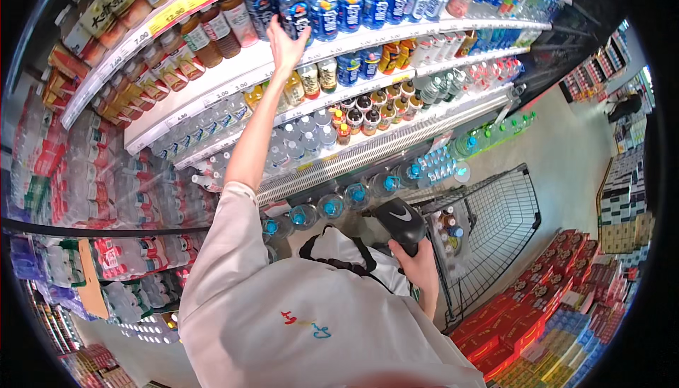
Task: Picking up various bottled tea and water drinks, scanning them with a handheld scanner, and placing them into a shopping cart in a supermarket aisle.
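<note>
My left hand [289, 48] reaches up to the shelf. Its fingers and thumb lie on either side of a blue drink bottle [295, 8] with a pale blue cap, which stands in the front row. The palm hides its lower part. Beside it on the left is a darker blue bottle [260, 8], and on the right another blue bottle [323, 6]. Close to my waist, my right hand [421, 268] is closed around the handle of a black handheld barcode scanner [401, 222]. The scanner's head points up and to the left.
Bottled drinks fill the curved shelves [238, 67]. Large water jugs [331, 207] line the floor at the shelf's foot. A wire shopping cart [504, 223] stands to my right, by red cartons [509, 313]. Wrapped bottle packs [90, 186] are stacked at left. A white bag [339, 252] hangs before me.
</note>
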The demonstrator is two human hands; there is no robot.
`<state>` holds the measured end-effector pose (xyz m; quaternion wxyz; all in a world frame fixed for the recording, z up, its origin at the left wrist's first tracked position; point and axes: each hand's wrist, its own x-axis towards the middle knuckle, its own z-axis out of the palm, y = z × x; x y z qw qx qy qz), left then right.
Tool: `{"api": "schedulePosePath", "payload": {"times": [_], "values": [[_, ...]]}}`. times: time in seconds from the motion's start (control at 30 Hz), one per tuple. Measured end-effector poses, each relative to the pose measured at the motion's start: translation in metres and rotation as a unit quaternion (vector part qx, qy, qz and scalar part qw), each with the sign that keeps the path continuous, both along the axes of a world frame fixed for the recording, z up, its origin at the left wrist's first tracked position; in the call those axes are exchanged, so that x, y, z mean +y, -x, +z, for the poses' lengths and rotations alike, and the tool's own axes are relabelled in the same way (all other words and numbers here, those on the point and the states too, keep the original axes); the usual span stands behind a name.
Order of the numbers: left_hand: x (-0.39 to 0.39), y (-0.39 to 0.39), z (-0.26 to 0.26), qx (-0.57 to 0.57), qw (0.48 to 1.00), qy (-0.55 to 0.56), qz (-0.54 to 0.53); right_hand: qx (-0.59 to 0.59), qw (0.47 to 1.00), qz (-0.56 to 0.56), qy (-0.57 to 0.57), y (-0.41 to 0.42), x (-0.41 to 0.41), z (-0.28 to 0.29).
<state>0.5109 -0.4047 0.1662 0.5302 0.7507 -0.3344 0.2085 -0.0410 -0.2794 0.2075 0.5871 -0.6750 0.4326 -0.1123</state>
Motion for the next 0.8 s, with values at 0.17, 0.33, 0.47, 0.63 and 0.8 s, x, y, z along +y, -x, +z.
{"api": "schedulePosePath", "payload": {"times": [0.17,0.33,0.47,0.63,0.8], "values": [[-0.013,-0.012,0.013,0.065,0.996,-0.039,-0.057,0.04,0.999,-0.011,-0.015,-0.034,0.013,0.006],[-0.011,-0.012,0.014,0.098,0.991,-0.043,-0.082,-0.012,1.0,0.017,0.017,-0.044,0.021,-0.01],[0.022,0.015,0.021,0.064,0.992,0.024,-0.105,-0.014,1.0,0.024,0.011,-0.045,0.018,-0.006],[0.087,0.091,0.037,0.176,0.95,0.124,-0.224,-0.01,0.999,0.033,0.012,-0.042,0.005,-0.006],[0.16,0.167,0.019,0.504,0.699,0.272,-0.429,0.005,0.998,0.058,-0.009,-0.041,-0.012,0.001]]}}
